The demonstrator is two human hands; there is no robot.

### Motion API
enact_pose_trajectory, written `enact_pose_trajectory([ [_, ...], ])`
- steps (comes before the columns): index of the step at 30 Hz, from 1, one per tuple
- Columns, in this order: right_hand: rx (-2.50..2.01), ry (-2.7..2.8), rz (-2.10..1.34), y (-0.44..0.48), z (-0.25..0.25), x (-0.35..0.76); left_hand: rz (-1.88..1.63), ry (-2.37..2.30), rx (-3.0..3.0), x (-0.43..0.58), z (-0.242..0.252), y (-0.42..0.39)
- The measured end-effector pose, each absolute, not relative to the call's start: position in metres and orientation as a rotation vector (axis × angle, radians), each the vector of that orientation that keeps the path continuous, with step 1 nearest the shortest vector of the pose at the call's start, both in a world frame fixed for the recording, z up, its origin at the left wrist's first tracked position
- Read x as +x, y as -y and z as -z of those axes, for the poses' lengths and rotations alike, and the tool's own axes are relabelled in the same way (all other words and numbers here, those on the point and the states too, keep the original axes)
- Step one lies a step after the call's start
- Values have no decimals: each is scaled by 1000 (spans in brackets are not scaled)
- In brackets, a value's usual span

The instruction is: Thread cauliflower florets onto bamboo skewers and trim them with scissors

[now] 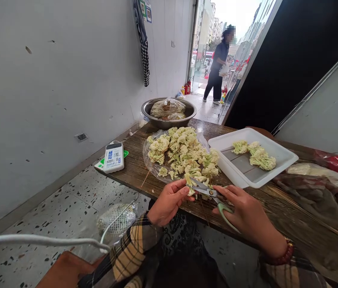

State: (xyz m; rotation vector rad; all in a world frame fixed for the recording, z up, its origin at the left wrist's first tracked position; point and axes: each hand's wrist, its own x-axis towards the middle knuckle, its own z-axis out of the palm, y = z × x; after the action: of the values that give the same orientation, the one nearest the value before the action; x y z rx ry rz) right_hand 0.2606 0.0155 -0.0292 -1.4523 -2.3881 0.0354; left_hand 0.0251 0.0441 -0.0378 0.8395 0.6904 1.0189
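My left hand (170, 201) pinches a small cauliflower floret (189, 185) at the near edge of the table. In my right hand (243, 210) is a pair of scissors (209, 192) with pale green handles. Its blades are parted and reach to the floret. Just beyond both hands, a heap of cut cauliflower (183, 150) lies on a clear plastic bag (149, 160). To the right of the heap, a white plastic tray (255, 182) holds a few cauliflower pieces (261, 158).
A metal basin (146, 114) with bagged food stands at the table's back. A white device (114, 157) sits at the left corner. A brown cloth (313, 194) and plastic bags lie to the right. Outside the doorway a person (219, 64) carries a bag.
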Motion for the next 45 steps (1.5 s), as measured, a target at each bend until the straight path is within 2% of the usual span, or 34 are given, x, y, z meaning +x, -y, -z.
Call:
enact_pose_trajectory([
  [19, -1483, 2445, 295, -12, 36, 255, -1094, -780, 875, 33, 39, -37],
  [25, -1504, 2481, 241, -9, 38, 253, -1076, -783, 864, 25, 42, -37],
  [34, -1563, 2477, 250, -12, 17, 252, -1031, -721, 867, 20, 43, -35],
  [45, -1595, 2558, 72, -25, -4, 244, -1007, -763, 1021, 20, 42, -34],
])
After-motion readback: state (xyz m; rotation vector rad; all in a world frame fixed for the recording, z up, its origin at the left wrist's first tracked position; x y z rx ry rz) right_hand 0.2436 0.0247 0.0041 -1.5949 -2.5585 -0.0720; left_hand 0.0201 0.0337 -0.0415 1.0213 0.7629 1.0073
